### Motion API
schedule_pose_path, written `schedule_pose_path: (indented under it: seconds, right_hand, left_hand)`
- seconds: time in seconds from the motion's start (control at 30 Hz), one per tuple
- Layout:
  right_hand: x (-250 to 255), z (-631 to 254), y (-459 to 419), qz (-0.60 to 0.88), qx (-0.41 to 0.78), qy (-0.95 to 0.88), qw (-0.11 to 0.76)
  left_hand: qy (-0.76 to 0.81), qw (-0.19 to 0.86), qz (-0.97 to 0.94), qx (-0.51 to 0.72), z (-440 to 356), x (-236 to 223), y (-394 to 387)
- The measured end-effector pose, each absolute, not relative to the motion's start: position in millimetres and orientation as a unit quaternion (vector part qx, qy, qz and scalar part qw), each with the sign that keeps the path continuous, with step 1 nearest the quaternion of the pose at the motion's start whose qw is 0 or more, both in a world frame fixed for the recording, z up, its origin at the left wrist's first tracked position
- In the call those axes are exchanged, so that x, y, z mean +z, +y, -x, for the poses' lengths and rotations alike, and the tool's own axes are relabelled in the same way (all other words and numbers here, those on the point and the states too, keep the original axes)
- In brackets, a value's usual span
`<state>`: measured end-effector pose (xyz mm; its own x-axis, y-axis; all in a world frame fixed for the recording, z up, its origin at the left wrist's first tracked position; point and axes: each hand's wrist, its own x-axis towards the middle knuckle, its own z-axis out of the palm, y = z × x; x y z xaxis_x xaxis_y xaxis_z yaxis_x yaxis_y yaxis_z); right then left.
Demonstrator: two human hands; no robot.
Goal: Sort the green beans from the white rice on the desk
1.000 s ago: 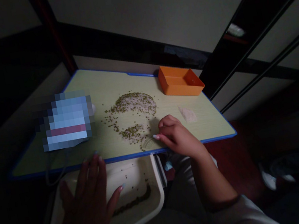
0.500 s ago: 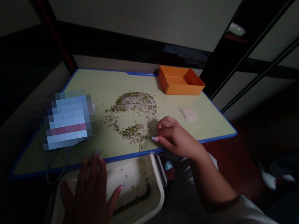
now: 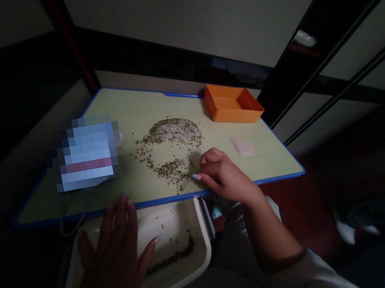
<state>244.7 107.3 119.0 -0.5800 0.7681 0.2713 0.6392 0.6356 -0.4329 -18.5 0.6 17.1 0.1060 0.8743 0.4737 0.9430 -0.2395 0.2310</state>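
Observation:
My right hand (image 3: 220,175) is closed near the table's front edge, its fingers curled and the thumb pointing left. A thin clear curved piece (image 3: 185,183) extends from its fingertips; its exact kind is unclear. Just beyond lies a small heap of green beans (image 3: 172,168) mixed with pale grains. A larger heap of pale grains and green beans (image 3: 175,132) spreads farther back. My left hand (image 3: 111,242) is open, fingers stretched out toward the table edge, over a white basin (image 3: 206,241). Dark beans (image 3: 175,257) lie along the basin's bottom.
An orange open box (image 3: 233,112) stands at the table's back right. A small pile of pale grains (image 3: 242,146) sits in front of it. On the left is a blurred-out bluish object (image 3: 88,155) with a cable. The table (image 3: 274,164) has a blue edge.
My right hand has shifted slightly to the left with the clear curved piece. My left hand, the box and the larger heap look unchanged.

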Motion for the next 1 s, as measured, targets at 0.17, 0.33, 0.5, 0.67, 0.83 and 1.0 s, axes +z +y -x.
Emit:
schedule_pose_path:
  seconds: [0.17, 0.33, 0.5, 0.67, 0.83, 1.0]
  right_hand:
    - [121, -240, 108, 0.380, 0.164, -0.885, 0.213]
    - [122, -243, 108, 0.378, 0.159, -0.880, 0.237]
    - [124, -250, 106, 0.405, 0.145, -0.870, 0.242]
    - [125, -255, 104, 0.413, 0.143, -0.869, 0.234]
    - [121, -253, 104, 0.404, 0.148, -0.873, 0.228]
    - [119, -246, 106, 0.416, 0.145, -0.870, 0.221]
  left_hand:
    - [-0.613, 0.066, 0.742, -0.262, 19, 17, 1]
    - [-0.609, 0.069, 0.744, -0.267, 18, 17, 0]
    - [-0.609, 0.070, 0.743, -0.267, 19, 16, 0]
    - [-0.609, 0.069, 0.744, -0.266, 20, 16, 1]
    - [-0.610, 0.072, 0.744, -0.263, 20, 15, 0]
    - [-0.610, 0.071, 0.744, -0.262, 21, 16, -1]
